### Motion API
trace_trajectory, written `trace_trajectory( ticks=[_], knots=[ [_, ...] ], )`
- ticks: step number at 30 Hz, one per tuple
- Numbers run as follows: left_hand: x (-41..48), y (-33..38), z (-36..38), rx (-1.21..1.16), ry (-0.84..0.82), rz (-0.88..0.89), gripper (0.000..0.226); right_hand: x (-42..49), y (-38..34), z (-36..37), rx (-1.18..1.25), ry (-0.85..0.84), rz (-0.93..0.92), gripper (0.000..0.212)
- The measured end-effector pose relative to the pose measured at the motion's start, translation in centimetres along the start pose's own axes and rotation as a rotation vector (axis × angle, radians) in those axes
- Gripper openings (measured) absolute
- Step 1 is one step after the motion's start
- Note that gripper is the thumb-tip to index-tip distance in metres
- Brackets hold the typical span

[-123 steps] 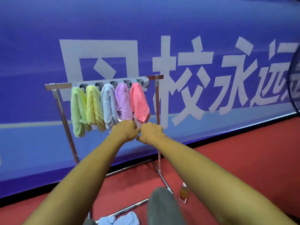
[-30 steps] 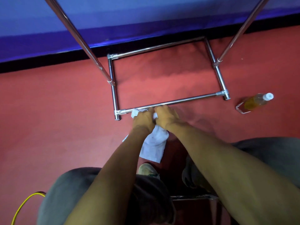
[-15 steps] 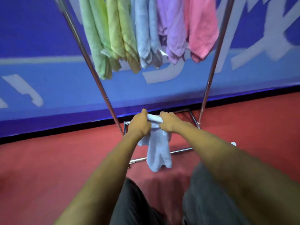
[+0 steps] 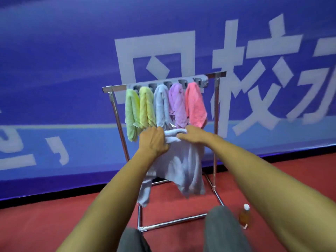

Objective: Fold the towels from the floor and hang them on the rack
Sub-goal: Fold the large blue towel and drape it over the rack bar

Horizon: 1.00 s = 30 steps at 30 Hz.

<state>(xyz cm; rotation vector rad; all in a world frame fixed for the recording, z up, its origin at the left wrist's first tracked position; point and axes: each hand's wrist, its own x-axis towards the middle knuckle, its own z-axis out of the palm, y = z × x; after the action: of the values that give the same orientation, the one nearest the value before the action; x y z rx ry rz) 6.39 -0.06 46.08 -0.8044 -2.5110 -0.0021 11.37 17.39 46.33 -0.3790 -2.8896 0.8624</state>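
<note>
A pale blue-white towel [image 4: 183,168] hangs down in front of the rack, bunched at its top edge. My left hand [image 4: 154,140] grips that edge on the left, and my right hand [image 4: 194,135] pinches it on the right. Behind stands a chrome rack [image 4: 114,88] with a grey hook strip along its top bar. Several folded towels hang from the hooks: green [image 4: 131,113], yellow [image 4: 146,108], light blue [image 4: 161,104], purple [image 4: 177,104] and pink [image 4: 195,106]. The held towel sits just below them.
The rack's base frame [image 4: 172,222] rests on a red floor. A small amber bottle with a white cap [image 4: 244,216] stands beside the base at the right. A blue banner with white characters [image 4: 72,51] fills the wall behind. My knees show at the bottom.
Both hands have lifted the pale towel from the floor by the rack's base up to just below the hanging towels. The view has tilted up from the floor to the whole rack.
</note>
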Motion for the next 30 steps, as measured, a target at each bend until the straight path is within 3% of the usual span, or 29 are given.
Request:
trace_trajectory(
  ticks=[1, 2, 6, 8, 10, 16, 20, 23, 27, 30],
  knots=[
    [0.3, 0.1, -1.7, 0.001, 0.022, -0.004, 0.039, -0.4, -0.4, -1.3, -0.046, -0.019, -0.031, 0.084],
    [0.6, 0.2, -3.3, 0.014, 0.028, -0.001, 0.037, -1.3, -1.2, -2.9, -0.106, -0.021, -0.035, 0.086],
    [1.9, -0.1, -7.6, 0.060, -0.014, -0.015, 0.037, -4.3, -4.0, -8.2, -0.251, 0.117, -0.028, 0.048],
    [2.2, -0.2, -9.2, -0.052, -0.083, -0.079, 0.044, -4.8, -4.6, -9.7, -0.205, 0.217, -0.002, 0.053],
    [2.4, -0.4, -10.4, -0.175, -0.123, -0.135, 0.036, -4.9, -4.8, -10.8, -0.161, 0.267, -0.009, 0.059],
    [2.9, -1.9, -10.5, -0.580, -0.105, -0.337, 0.027, -6.3, -4.2, -11.8, -0.232, 0.120, 0.040, 0.032],
    [3.3, -1.7, -11.0, -0.771, 0.007, -0.350, 0.024, -6.5, -3.8, -11.0, -0.215, 0.011, 0.035, 0.023],
    [3.8, -0.2, -12.5, -0.830, 0.118, -0.262, 0.029, -6.4, -4.3, -10.3, -0.082, -0.047, 0.034, 0.027],
    [4.1, 2.0, -14.8, -0.634, 0.106, -0.164, 0.034, -7.1, -7.0, -9.4, 0.406, -0.155, 0.018, 0.021],
    [4.1, 2.3, -15.0, -0.556, 0.098, -0.133, 0.024, -6.6, -8.2, -8.8, 0.569, -0.181, -0.038, 0.049]
  ],
)
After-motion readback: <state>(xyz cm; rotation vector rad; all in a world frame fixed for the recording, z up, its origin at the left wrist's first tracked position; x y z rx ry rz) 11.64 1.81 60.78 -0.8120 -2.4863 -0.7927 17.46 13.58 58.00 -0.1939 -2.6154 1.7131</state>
